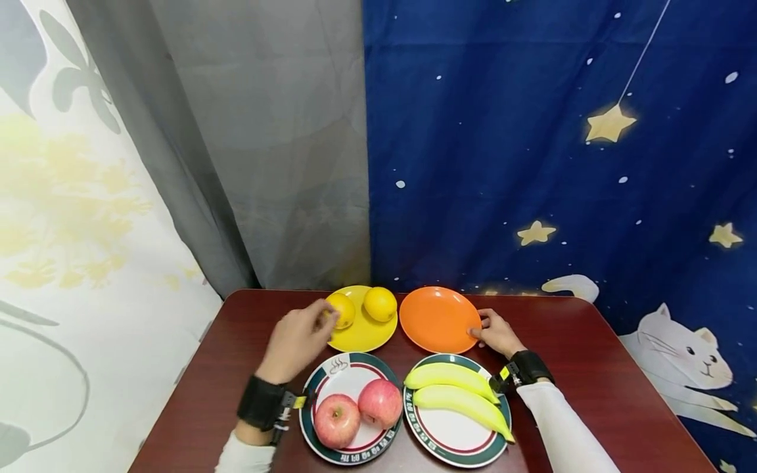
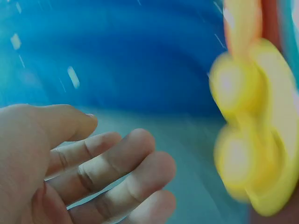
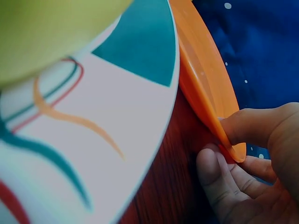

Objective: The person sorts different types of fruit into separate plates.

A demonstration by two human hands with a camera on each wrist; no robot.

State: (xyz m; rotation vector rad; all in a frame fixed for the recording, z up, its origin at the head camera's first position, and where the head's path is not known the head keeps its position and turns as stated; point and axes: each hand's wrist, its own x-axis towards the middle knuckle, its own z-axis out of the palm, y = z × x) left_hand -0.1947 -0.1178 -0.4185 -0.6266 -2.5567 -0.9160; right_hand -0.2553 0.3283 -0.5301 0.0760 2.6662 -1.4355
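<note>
My right hand (image 1: pixel 499 334) pinches the right rim of an orange plate (image 1: pixel 436 318); in the right wrist view the thumb lies on the plate's inner side and the other fingers are beneath its edge. The plate holds nothing. To its left is a yellow plate (image 1: pixel 359 336) bearing two lemons (image 1: pixel 380 304). My left hand (image 1: pixel 298 338) is beside the left lemon (image 1: pixel 342 309), overlapping it in the head view. The left wrist view shows that hand with loosely bent fingers (image 2: pixel 135 172), nothing between them, apart from the blurred lemons.
Nearer on the brown table (image 1: pixel 248 341), a green-rimmed plate (image 1: pixel 307 433) carries two apples (image 1: pixel 337 421), and a matching plate (image 1: pixel 452 453) carries two bananas (image 1: pixel 458 401). Behind the table hang a grey curtain (image 1: pixel 284 164) and a blue star-patterned curtain (image 1: pixel 473 131).
</note>
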